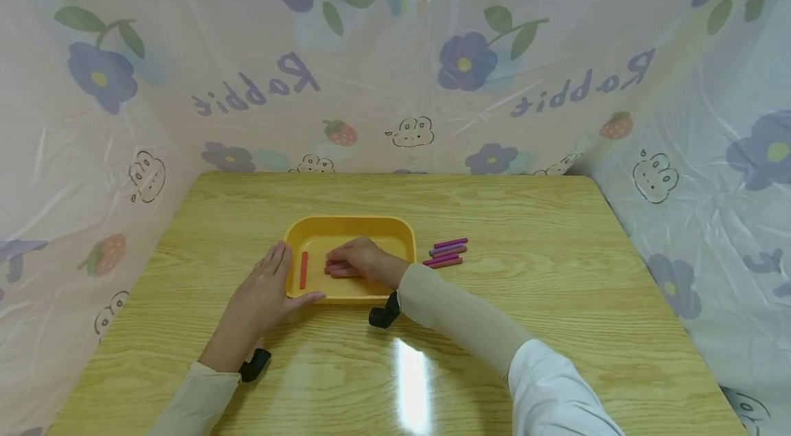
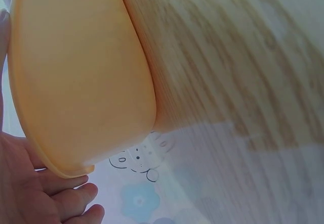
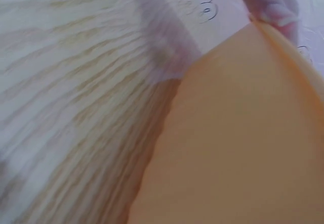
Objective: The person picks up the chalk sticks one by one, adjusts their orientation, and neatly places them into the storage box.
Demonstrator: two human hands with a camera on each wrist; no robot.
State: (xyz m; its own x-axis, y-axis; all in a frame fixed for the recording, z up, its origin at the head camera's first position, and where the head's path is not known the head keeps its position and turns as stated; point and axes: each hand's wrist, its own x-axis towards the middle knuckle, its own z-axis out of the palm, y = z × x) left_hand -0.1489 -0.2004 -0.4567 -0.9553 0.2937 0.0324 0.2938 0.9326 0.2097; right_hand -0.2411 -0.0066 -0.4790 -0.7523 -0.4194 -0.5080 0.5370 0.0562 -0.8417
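Observation:
A yellow tray (image 1: 404,233) sits on the wooden table. My left hand (image 1: 266,285) rests along its left end, fingers straight against the rim and thumb stretched along the front edge. In the left wrist view, its fingertips lie right at the rim of the tray (image 2: 76,72). One slim red stick (image 1: 303,270) lies upright in the view near the tray's left wall. Reaching over the right side, my right hand (image 1: 367,261) pinches a short red stick (image 1: 330,267) close over the tray floor. Its fingers partly hide that stick.
Several pink and purple sticks (image 1: 446,253) lie in a loose bundle right of the tray. Dark wrist cameras (image 1: 384,312) sit at both wrists. A patterned sheet (image 1: 395,79) rises behind the wooden table (image 1: 525,250) and along its sides.

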